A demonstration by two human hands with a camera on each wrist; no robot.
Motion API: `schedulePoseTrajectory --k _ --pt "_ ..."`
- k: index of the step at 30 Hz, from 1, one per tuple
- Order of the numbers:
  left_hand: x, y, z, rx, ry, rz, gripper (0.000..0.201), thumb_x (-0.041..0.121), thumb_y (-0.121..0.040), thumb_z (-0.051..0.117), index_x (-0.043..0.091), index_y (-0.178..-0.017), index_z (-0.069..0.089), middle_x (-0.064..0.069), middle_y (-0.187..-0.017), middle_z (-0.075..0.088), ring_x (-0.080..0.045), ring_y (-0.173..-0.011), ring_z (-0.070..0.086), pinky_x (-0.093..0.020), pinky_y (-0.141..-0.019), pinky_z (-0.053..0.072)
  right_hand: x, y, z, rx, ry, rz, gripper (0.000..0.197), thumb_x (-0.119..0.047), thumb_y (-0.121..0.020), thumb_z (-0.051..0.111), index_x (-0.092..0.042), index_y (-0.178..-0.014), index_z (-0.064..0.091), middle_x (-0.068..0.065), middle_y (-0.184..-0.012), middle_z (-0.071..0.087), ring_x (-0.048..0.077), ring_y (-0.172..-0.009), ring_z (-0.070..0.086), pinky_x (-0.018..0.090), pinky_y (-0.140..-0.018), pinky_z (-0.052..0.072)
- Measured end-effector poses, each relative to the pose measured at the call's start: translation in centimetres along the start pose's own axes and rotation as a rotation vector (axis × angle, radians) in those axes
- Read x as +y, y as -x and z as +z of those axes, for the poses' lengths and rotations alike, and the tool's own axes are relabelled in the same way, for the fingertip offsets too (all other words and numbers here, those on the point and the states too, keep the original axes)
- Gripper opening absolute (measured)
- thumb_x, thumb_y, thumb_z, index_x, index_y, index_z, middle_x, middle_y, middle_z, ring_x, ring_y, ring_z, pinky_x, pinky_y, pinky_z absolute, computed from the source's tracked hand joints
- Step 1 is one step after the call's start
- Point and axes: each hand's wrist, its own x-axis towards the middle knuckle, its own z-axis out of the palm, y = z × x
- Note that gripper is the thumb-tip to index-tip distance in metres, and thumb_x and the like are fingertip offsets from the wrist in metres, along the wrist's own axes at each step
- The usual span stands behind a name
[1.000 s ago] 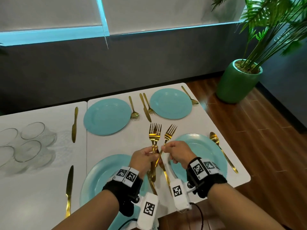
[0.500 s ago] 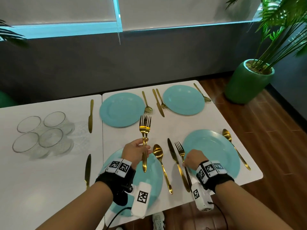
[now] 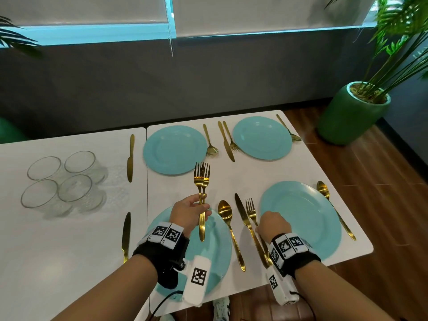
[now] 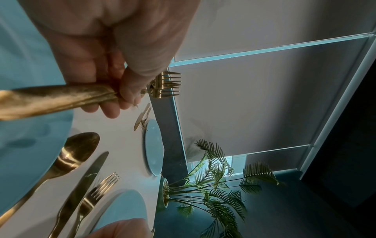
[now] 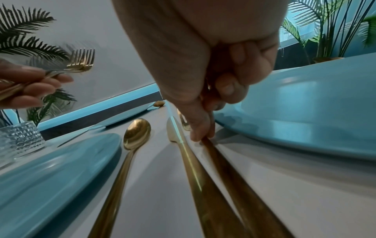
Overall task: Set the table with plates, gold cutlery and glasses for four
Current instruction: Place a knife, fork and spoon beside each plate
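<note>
- Your left hand (image 3: 188, 213) grips two gold forks (image 3: 202, 181) by their handles, fingers and thumb curled round them, tines pointing away from you, above the near left plate (image 3: 217, 246).
- Your right hand (image 3: 273, 224) is curled, its fingertips (image 5: 200, 135) pinching the handle of a third gold fork (image 3: 251, 210) that lies on the white table (image 3: 69, 251), just left of the near right plate (image 3: 305, 218).
- A gold knife (image 3: 245, 223) lies just beside that fork; a gold spoon (image 3: 228, 224) lies left of it.
- Four clear glasses (image 3: 62, 181) stand grouped at the far left, apart from the plates.
</note>
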Motion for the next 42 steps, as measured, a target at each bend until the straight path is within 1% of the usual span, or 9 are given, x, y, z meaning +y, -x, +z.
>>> schedulePoseTrajectory --k 11,15,23,25,30,33,37,40,42 --pt "0.3 0.1 -0.4 -0.015 -0.006 0.009 0.022 -0.002 -0.086 0.060 0.011 -0.103 0.062 -0.010 -0.081 0.064 -0.024 -0.076 0.065 -0.032 -0.078 0.055 -0.2 0.2 0.2 0.027 0.046 -0.011 0.021 -0.026 -0.096 0.050 -0.011 -0.108 0.060 0.004 -0.108 0.066 0.017 -0.098 0.065 0.023 -0.081 0.049" --pt "0.4 0.1 -0.8 -0.005 -0.013 0.024 0.021 -0.003 -0.086 0.059 0.010 -0.103 0.062 -0.012 -0.081 0.064 -0.023 -0.074 0.064 -0.035 -0.079 0.054 -0.6 0.4 0.2 0.030 0.038 -0.020 0.020 -0.023 -0.095 0.050 -0.011 -0.105 0.062 0.004 -0.105 0.066 0.017 -0.095 0.064 0.023 -0.077 0.049" --pt "0.5 0.2 -0.9 0.004 -0.032 0.030 0.021 -0.002 -0.086 0.059 0.013 -0.101 0.062 -0.011 -0.081 0.064 -0.022 -0.074 0.064 -0.038 -0.085 0.055 -1.9 0.6 0.2 -0.034 0.024 -0.030 0.026 -0.032 -0.089 0.061 -0.010 -0.102 0.064 0.004 -0.102 0.067 0.017 -0.088 0.064 0.024 -0.075 0.049" --pt "0.4 0.1 -0.8 -0.002 -0.034 0.022 0.021 -0.001 -0.086 0.060 0.013 -0.102 0.063 -0.011 -0.082 0.065 -0.023 -0.075 0.064 -0.038 -0.087 0.055 -1.8 0.5 0.3 -0.036 0.018 -0.021 0.024 -0.030 -0.090 0.060 -0.010 -0.103 0.064 0.004 -0.099 0.067 0.017 -0.089 0.065 0.023 -0.076 0.049" --pt "0.3 0.0 -0.9 0.002 -0.027 0.012 0.022 0.000 -0.087 0.060 0.013 -0.104 0.062 -0.010 -0.084 0.065 -0.023 -0.080 0.065 -0.036 -0.087 0.054 -1.6 0.5 0.5 -0.044 -0.007 0.003 0.022 -0.029 -0.091 0.059 -0.010 -0.102 0.063 0.002 -0.088 0.060 0.015 -0.077 0.056 0.022 -0.073 0.047" --pt "0.3 0.0 -1.0 0.009 -0.022 0.009 0.021 0.000 -0.087 0.059 0.014 -0.102 0.061 -0.010 -0.084 0.064 -0.023 -0.080 0.064 -0.036 -0.085 0.055 -1.6 0.5 0.5 -0.047 -0.018 0.006 0.023 -0.030 -0.090 0.060 -0.010 -0.102 0.063 0.000 -0.084 0.055 0.014 -0.076 0.056 0.023 -0.075 0.049" --pt "0.3 0.1 -1.2 0.007 -0.006 -0.001 0.022 -0.002 -0.087 0.059 0.011 -0.105 0.061 -0.011 -0.085 0.064 -0.023 -0.079 0.064 -0.034 -0.082 0.055 -1.8 0.8 -0.2 -0.057 -0.022 -0.006 0.026 -0.032 -0.089 0.061 -0.010 -0.103 0.063 0.002 -0.090 0.061 0.017 -0.089 0.064 0.025 -0.079 0.051" --pt "0.5 0.2 -1.5 0.018 0.015 -0.012 0.022 -0.002 -0.086 0.059 0.011 -0.104 0.062 -0.012 -0.086 0.064 -0.022 -0.077 0.064 -0.032 -0.079 0.056 -2.5 1.1 -1.4 -0.034 -0.070 -0.017 0.028 -0.034 -0.089 0.060 -0.009 -0.101 0.064 0.005 -0.101 0.067 0.018 -0.084 0.061 0.025 -0.075 0.049" --pt "0.5 0.2 -1.9 0.025 0.032 -0.021 0.022 -0.002 -0.086 0.060 0.010 -0.104 0.062 -0.011 -0.086 0.065 -0.022 -0.076 0.066 -0.031 -0.078 0.056 -3.6 1.3 -2.4 -0.019 -0.112 -0.081 0.029 -0.036 -0.088 0.060 -0.010 -0.098 0.067 0.005 -0.101 0.068 0.018 -0.087 0.062 0.026 -0.075 0.050"
